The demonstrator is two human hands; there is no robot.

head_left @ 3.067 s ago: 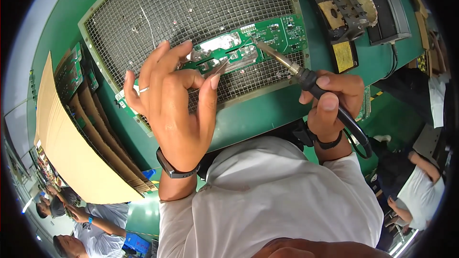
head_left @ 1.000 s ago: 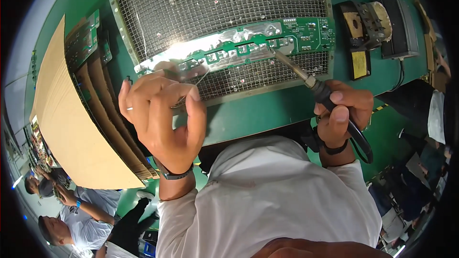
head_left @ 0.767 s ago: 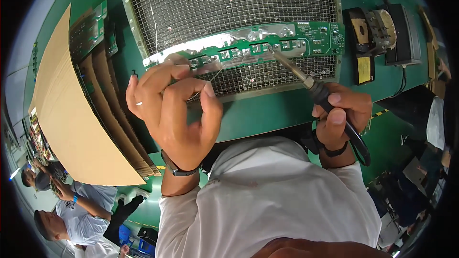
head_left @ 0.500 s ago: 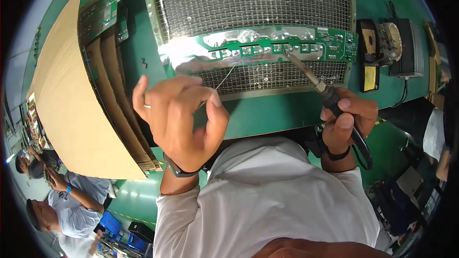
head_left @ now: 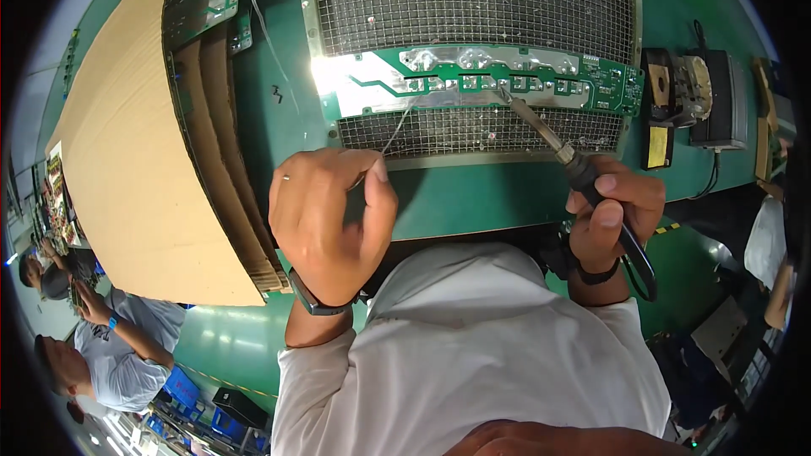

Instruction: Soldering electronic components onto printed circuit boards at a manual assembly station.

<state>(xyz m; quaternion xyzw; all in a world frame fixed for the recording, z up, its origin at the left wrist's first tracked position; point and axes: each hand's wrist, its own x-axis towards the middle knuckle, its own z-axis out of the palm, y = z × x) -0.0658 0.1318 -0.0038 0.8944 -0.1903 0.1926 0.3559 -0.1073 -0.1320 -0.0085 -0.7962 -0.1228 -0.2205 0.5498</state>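
Observation:
A long green circuit board (head_left: 456, 100) with silvery metal areas and a row of pads lies across a metal mesh rack (head_left: 473, 8). My left hand (head_left: 329, 215) pinches a thin solder wire (head_left: 396, 133) between thumb and forefinger, its other fingers curled in. The wire's far end reaches the board's near edge, left of the iron. In my right hand (head_left: 621, 207) is a soldering iron (head_left: 541, 127) with a black handle, gripped like a pen. Its tip is at a pad near the row's middle; whether it touches is too small to tell.
Cardboard sheets (head_left: 127, 143) stand on the left, beside more green boards (head_left: 203, 4). A loose silvery strand (head_left: 263, 21) hangs behind them. To the right are an iron stand with a yellow sponge (head_left: 655, 143) and a dark box (head_left: 722, 101). People (head_left: 127, 355) work at lower left.
The board and rack sit further right in view, while the iron stays nearly in place, so its tip is further left along the pads. My left hand's outer fingers have curled in.

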